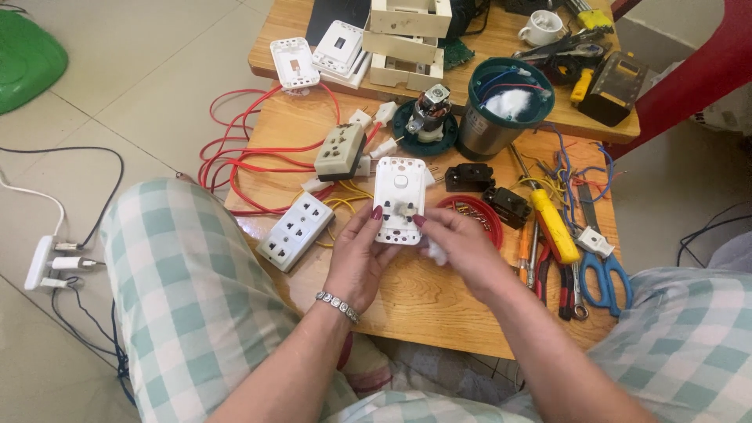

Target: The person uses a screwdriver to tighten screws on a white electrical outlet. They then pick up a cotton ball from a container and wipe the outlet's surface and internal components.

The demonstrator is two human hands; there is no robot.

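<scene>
The left hand (356,254) grips a white switch plate (399,200) above the surface (423,301). The right hand (462,243) fingers pinch what looks like a cotton wad (436,252) beside it.

Both hands (356,251) (462,243) hold a white switch plate (399,200) over the wooden table (423,301).

Low wooden table (427,301), front board: white socket strip (295,231), beige socket block (341,152) with red wire (235,153), red dish of screws (474,215), yellow screwdriver (553,224), blue scissors (605,270), pliers (565,283). Steel can (501,110) and small motor (427,116) stand behind. Rear board: white switch plates (329,53), white cup (540,28).
</scene>
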